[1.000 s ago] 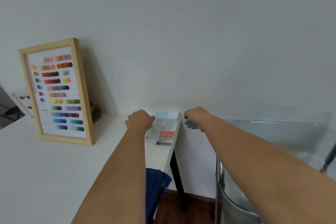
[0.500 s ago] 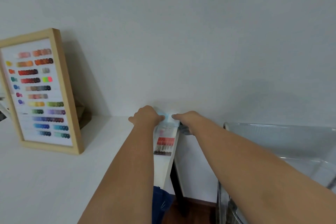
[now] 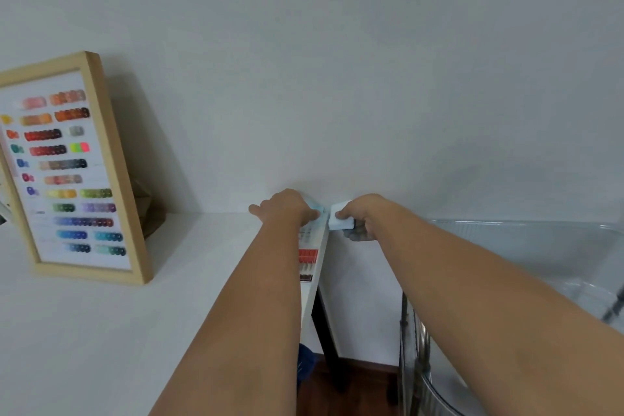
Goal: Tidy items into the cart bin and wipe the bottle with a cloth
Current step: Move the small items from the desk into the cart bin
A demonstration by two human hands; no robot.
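So far a white block is gripped by the right hand, a blue packet by the left hand, nothing yet binned.

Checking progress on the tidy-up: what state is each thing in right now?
left hand: resting on the flat swatch card
right hand: gripping a small white block
swatch card: flat at table edge
framed colour chart: leaning on wall
clear cart bin: looks empty

Framed colour chart leaning on wall, standing on white table.
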